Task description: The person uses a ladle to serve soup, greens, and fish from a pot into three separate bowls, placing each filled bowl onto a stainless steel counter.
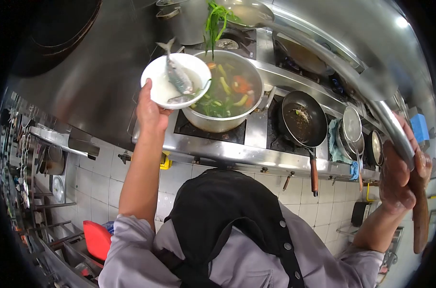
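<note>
My left hand point(151, 108) grips the rim of a white bowl point(153, 74), tilted beside the large soup pot point(218, 126). In the bowl lie a fish piece with its tail point(177, 72) sticking up over the rim, a smaller piece and some cloudy liquid. Far to the right, my right hand point(403, 177) is closed round the long metal handle of a ladle point(323, 53), whose wooden end hangs below the hand. The ladle's head, at the top, carries broth and long green leaves point(215, 21) that dangle above the pot. Vegetables and greens float in the pot's broth.
Right of the soup pot, a black frying pan point(302, 120) sits on the stove with its wooden handle toward me. Further right are a strainer point(352, 124) and a small pan point(376, 148). A tall metal pot point(184, 24) stands behind the bowl.
</note>
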Demonstrator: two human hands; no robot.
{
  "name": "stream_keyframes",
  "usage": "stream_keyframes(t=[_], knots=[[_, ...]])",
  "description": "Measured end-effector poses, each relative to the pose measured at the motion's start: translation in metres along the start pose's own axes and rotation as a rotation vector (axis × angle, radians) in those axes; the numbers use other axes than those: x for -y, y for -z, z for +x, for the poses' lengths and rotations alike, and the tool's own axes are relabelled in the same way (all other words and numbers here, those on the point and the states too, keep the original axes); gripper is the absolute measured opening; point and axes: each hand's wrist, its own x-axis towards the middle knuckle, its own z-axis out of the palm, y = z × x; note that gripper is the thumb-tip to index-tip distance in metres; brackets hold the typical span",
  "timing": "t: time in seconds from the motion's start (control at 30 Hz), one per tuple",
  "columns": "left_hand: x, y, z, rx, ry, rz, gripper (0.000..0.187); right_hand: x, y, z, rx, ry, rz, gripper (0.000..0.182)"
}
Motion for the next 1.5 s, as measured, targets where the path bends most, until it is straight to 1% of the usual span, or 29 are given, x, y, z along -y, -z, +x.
stream_keyframes(t=[0.1,0.13,0.2,0.23,0.33,0.4,0.43,0.47,0.53,0.57,0.6,0.63,0.67,0.73,0.77,0.8,0.87,0.9,0.93,1.0,1.07,1.13,1.17,1.2,1.27,1.3,1.33,1.43,1.5], knots=[[0.007,-0.027,-0.010,-0.031,0.039,-0.046,0.054,-0.020,0.010,0.001,-0.007,-0.022,0.039,0.073],[0.009,-0.031,-0.009,-0.031,0.036,-0.048,0.054,-0.032,0.008,0.005,-0.066,-0.031,0.020,0.071],[0.017,-0.035,-0.003,0.040,0.111,-0.058,0.055,-0.057,0.005,0.012,-0.188,-0.046,-0.014,0.068],[0.019,-0.037,-0.003,0.075,0.131,-0.069,0.053,-0.068,0.008,0.015,-0.202,-0.066,-0.059,0.068],[0.025,-0.043,-0.002,0.072,0.143,-0.060,0.052,-0.101,0.011,0.016,-0.277,-0.110,-0.200,0.065],[0.027,-0.044,0.000,0.080,0.147,-0.059,0.051,-0.112,0.007,0.015,-0.284,-0.222,-0.375,0.065],[0.028,-0.045,-0.001,0.082,0.140,-0.043,0.050,-0.115,0.015,0.014,-0.218,-0.248,-0.483,0.068],[0.029,-0.046,-0.001,0.085,0.133,-0.028,0.050,-0.120,0.013,0.013,-0.214,-0.232,-0.605,0.067],[0.029,-0.043,0.002,0.095,0.159,-0.030,0.050,-0.126,0.030,0.007,-0.118,-0.080,-1.069,0.067],[0.030,-0.041,0.003,0.104,0.184,-0.036,0.050,-0.127,0.032,0.005,-0.130,-0.084,-1.066,0.067],[0.030,-0.040,0.002,0.110,0.197,-0.033,0.050,-0.127,0.032,0.005,-0.186,-0.025,-1.158,0.067],[0.028,-0.039,0.000,0.111,0.169,-0.024,0.053,-0.126,0.034,0.006,-0.241,0.037,-1.251,0.066],[0.025,-0.037,-0.001,0.110,0.140,-0.016,0.056,-0.125,0.035,0.008,-0.252,0.033,-1.252,0.066],[0.016,-0.033,-0.001,0.131,0.135,-0.009,0.055,-0.124,0.037,0.017,-0.274,0.021,-1.505,0.067],[0.010,-0.031,-0.003,0.133,0.103,-0.031,0.054,-0.121,0.034,0.025,-0.282,-0.118,-1.567,0.065],[0.005,-0.028,-0.005,0.137,0.071,-0.054,0.053,-0.125,0.037,0.032,-0.291,-0.121,-1.563,0.065],[-0.002,-0.016,0.000,0.132,0.065,-0.043,0.053,-0.142,0.052,0.047,-0.173,-0.054,-1.771,0.062],[-0.005,-0.010,0.004,0.142,0.042,-0.032,0.053,-0.152,0.059,0.053,-0.136,0.001,-1.812,0.059],[-0.009,-0.009,0.002,0.152,0.017,-0.022,0.053,-0.157,0.061,0.059,-0.144,-0.003,-1.811,0.059],[-0.013,-0.012,-0.008,0.137,0.000,-0.035,0.054,-0.167,0.063,0.073,-0.129,-0.128,-1.887,0.059],[-0.016,-0.013,-0.013,0.045,-0.018,-0.046,0.055,-0.171,0.068,0.082,-0.115,-0.143,-1.860,0.055],[-0.016,-0.004,-0.011,0.054,-0.003,-0.052,0.056,-0.171,0.075,0.084,-0.258,-0.153,-1.208,0.052],[-0.017,0.000,-0.010,0.065,-0.008,-0.061,0.056,-0.167,0.077,0.082,-0.303,-0.225,-0.892,0.047],[-0.018,0.004,-0.010,0.074,-0.015,-0.070,0.056,-0.160,0.073,0.078,-0.294,-0.224,-0.899,0.047],[-0.018,0.009,-0.010,0.072,-0.017,-0.086,0.055,-0.144,0.059,0.063,-0.455,-0.309,-0.372,0.045],[-0.018,0.010,-0.011,0.078,-0.012,-0.094,0.054,-0.144,0.057,0.056,-0.466,-0.274,-0.280,0.045],[-0.019,0.010,-0.011,0.078,-0.018,-0.098,0.054,-0.144,0.058,0.050,-0.461,-0.271,-0.283,0.045],[-0.018,0.014,-0.011,0.068,-0.007,-0.093,0.052,-0.141,0.061,0.034,-0.403,-0.155,-0.021,0.048],[-0.018,0.018,-0.007,0.070,0.011,-0.072,0.051,-0.138,0.060,0.026,-0.380,-0.137,0.018,0.050]])
